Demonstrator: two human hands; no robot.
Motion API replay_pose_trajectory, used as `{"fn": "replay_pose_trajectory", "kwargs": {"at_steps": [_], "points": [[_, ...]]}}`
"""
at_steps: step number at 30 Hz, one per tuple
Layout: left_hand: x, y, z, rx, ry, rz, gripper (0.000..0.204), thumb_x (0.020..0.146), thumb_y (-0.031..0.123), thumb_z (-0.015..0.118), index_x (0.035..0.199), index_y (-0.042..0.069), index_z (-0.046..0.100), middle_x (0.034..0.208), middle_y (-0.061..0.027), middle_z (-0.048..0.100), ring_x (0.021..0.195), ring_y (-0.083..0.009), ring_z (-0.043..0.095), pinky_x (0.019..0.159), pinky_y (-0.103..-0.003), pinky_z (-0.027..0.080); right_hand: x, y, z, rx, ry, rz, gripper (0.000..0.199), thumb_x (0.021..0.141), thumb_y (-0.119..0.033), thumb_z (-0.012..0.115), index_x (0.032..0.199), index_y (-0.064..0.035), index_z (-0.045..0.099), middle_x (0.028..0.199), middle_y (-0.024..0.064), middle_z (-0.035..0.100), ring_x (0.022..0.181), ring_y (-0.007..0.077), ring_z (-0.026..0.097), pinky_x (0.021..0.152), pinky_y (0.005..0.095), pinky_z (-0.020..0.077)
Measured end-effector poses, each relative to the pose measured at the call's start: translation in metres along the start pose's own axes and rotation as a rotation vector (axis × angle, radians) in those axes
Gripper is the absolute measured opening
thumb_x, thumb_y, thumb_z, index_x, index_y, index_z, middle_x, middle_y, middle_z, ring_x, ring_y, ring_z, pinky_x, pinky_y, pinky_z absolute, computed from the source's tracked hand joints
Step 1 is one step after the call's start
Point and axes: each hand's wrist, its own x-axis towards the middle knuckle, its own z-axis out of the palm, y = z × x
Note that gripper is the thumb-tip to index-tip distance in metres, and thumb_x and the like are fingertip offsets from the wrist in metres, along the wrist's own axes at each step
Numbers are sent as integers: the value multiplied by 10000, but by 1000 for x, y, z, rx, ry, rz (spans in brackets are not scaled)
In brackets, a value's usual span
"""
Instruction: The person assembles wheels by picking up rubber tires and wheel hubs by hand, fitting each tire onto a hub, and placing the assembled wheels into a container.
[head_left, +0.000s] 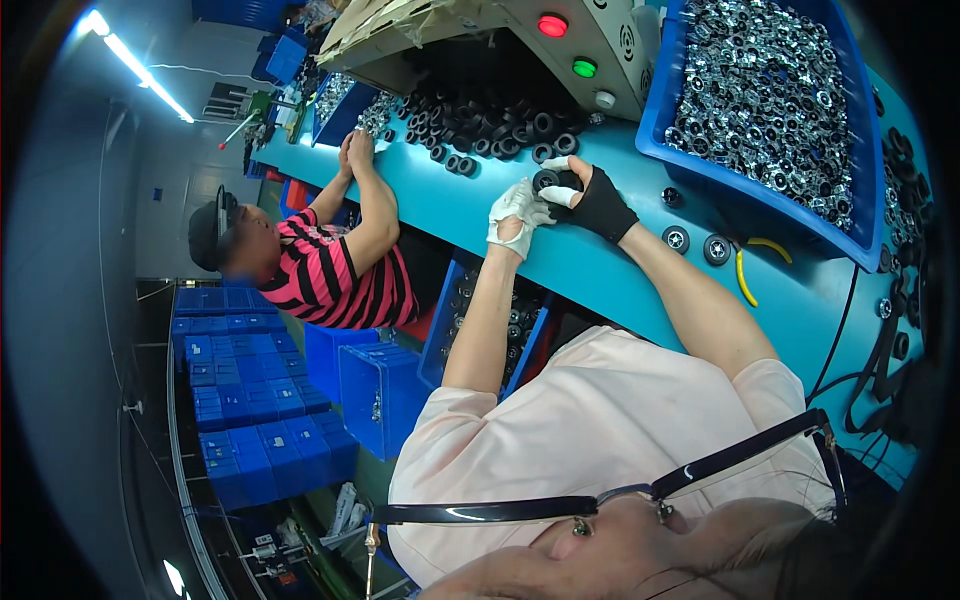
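Teal workbench (600,270) runs diagonally across frame. Left hand (515,215) in white glove and right hand (598,203) in black glove both closed around a black ring (547,180) at upper centre. Blue bin (690,150) of shiny metal parts upper right; stacked blue crates (250,400) on floor lower left; co-worker in striped shirt (330,280) left.

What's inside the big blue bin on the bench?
The blue bin is filled with small shiny metal rings and round parts, heaped near the rim. Only the top layer shows; whatever lies beneath, and the bin's floor, is covered.
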Motion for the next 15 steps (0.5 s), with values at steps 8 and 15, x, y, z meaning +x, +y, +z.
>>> {"fn": "replay_pose_trajectory", "kwargs": {"at_steps": [8, 15], "points": [[4, -3, -11, -71, -116, -17, 216, 928, 219, 565, 960, 7, 550, 813, -119, 603, 653, -215, 614, 563, -350, 552, -5, -13, 2, -100, -17, 74, 378, 783, -178, 704, 1109, -28, 585, 955, 70, 645, 869, 137, 610, 791, 282, 478], [1, -1, -11, -90, -153, -18, 251, 932, 205, 555, 1013, -32, 545, 832, -137, 611, 678, -234, 629, 591, -368, 558, -8, -24, 8, -82, -9, 91, 403, 790, -175, 699, 1142, -28, 572, 965, 87, 642, 883, 145, 608, 802, 281, 473]]}}
